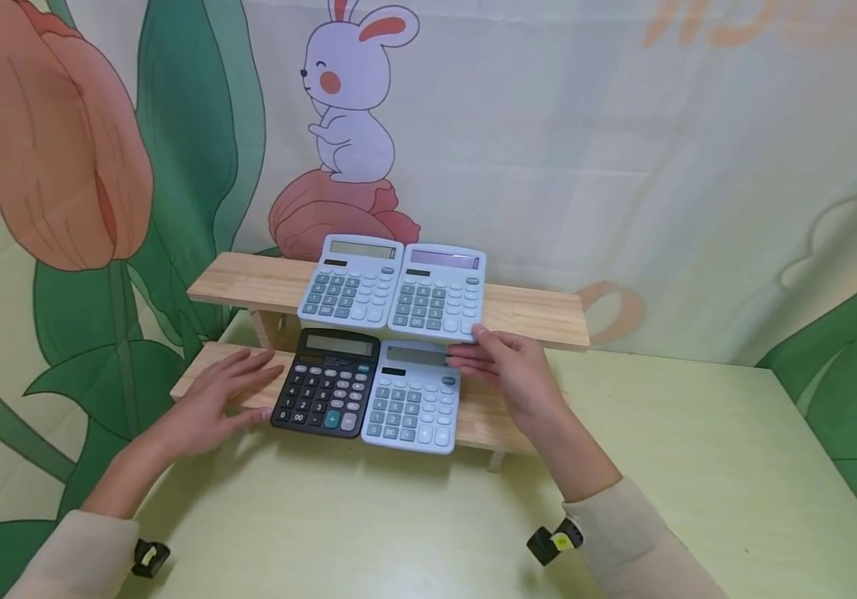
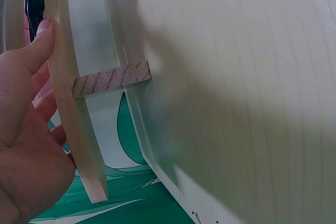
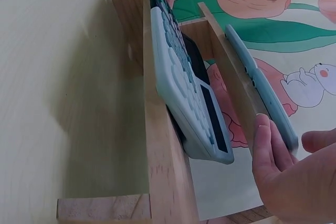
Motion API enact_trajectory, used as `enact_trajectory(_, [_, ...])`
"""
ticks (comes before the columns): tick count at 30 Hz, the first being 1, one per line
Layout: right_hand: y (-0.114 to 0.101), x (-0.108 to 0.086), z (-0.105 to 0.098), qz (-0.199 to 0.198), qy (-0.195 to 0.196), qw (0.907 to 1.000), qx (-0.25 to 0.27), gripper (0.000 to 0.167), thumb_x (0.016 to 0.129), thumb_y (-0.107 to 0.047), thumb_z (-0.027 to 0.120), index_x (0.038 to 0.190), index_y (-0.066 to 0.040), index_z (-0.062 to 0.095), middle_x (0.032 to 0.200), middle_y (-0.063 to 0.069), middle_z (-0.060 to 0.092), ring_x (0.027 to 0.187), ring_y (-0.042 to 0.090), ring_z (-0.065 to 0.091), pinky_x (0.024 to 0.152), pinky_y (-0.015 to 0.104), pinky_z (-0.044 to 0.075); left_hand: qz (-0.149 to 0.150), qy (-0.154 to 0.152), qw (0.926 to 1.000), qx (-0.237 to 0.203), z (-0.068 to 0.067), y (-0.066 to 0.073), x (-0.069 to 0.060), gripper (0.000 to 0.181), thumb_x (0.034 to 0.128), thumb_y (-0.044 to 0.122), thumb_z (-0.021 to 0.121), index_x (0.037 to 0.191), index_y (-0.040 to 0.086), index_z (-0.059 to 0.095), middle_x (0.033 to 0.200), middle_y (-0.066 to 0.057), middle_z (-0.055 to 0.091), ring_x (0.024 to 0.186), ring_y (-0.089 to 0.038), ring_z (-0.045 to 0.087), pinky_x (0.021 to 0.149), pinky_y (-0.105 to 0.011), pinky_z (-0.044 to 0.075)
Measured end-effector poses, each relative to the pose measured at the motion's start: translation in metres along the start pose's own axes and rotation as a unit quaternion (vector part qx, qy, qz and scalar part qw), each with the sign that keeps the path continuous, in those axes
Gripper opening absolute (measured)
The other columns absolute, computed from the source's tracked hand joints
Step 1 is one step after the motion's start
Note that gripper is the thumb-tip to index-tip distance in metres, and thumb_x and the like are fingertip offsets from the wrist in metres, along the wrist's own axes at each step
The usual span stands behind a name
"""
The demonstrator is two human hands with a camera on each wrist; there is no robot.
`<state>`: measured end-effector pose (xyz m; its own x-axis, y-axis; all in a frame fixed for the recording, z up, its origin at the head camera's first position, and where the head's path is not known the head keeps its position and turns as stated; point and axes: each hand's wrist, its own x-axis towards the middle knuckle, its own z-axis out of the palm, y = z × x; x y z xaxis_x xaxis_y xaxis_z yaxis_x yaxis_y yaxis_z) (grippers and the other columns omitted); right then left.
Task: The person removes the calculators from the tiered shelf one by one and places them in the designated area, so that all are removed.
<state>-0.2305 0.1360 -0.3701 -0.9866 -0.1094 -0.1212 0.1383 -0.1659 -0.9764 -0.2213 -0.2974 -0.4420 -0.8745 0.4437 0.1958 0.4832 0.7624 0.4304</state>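
Note:
Two white calculators with grey keys, one on the left (image 1: 351, 281) and one on the right (image 1: 438, 291), lean side by side on the upper wooden shelf. Below them, a black calculator (image 1: 326, 383) and another white calculator (image 1: 411, 398) stand on the lower shelf. My left hand (image 1: 215, 403) rests at the lower shelf's left end, its thumb tip by the black calculator's bottom corner. My right hand (image 1: 522, 374) is at the lower right corner of the upper right calculator. Its thumb is near that corner, and its extended fingers lie below, by the upper shelf's edge.
The two-tier wooden rack, with its upper board (image 1: 537, 314) and lower board (image 1: 492, 423), stands on a pale yellow-green table (image 1: 683, 466). Behind it hangs a cloth printed with a rabbit (image 1: 354, 108) and tulips (image 1: 61, 141). A wooden leg (image 2: 111, 79) supports the lower board.

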Motion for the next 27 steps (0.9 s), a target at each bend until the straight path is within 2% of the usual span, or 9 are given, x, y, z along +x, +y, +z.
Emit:
enact_trajectory(9, [0.000,0.002,-0.006,0.003,0.023,0.9996,0.015,0.039,0.109,-0.024,0.063,0.132,0.007,0.065,0.114,0.022,0.077,0.098,0.027,0.080,0.099,0.041,0.058,-0.010,-0.008,0.9999,0.000,0.005,0.006,0.007,0.067,0.0990,0.037,0.076,0.156,0.009,0.054,0.169,-0.018,0.036,0.156,-0.052,0.021,0.119,-0.075,0.018])
enact_trajectory(14, [-0.002,0.002,-0.011,0.003,0.012,0.9998,0.017,0.038,0.109,-0.022,0.064,0.132,0.008,0.064,0.111,0.020,0.079,0.097,0.027,0.080,0.100,0.042,0.058,-0.010,-0.007,0.9999,-0.007,0.003,0.006,0.009,0.067,0.0985,0.035,0.077,0.155,0.007,0.055,0.169,-0.020,0.036,0.156,-0.053,0.021,0.119,-0.076,0.017])
enact_trajectory(20, [-0.001,-0.003,-0.015,0.003,-0.009,0.9998,-0.015,0.035,0.109,-0.020,0.061,0.129,0.009,0.067,0.102,0.015,0.080,0.095,0.025,0.079,0.096,0.039,0.061,-0.010,-0.010,0.9998,-0.012,0.001,0.002,0.003,0.068,0.0973,0.036,0.078,0.154,0.007,0.056,0.169,-0.021,0.035,0.155,-0.053,0.021,0.118,-0.077,0.017])
enact_trajectory(23, [0.001,-0.004,-0.016,0.005,-0.026,0.9994,-0.021,0.038,0.110,-0.023,0.061,0.131,0.008,0.067,0.105,0.017,0.079,0.098,0.026,0.079,0.097,0.040,0.060,-0.007,-0.009,0.9998,-0.015,0.001,0.001,0.001,0.069,0.0968,0.037,0.079,0.154,0.008,0.056,0.169,-0.021,0.035,0.155,-0.052,0.021,0.117,-0.078,0.017])
enact_trajectory(27, [0.002,-0.003,-0.013,0.014,-0.024,0.9992,0.029,0.043,0.110,-0.025,0.062,0.138,0.007,0.065,0.118,0.020,0.077,0.106,0.030,0.077,0.101,0.042,0.058,-0.002,-0.007,0.9998,-0.021,0.000,0.000,0.003,0.068,0.0967,0.036,0.079,0.155,0.008,0.056,0.169,-0.021,0.035,0.155,-0.052,0.021,0.117,-0.078,0.017])
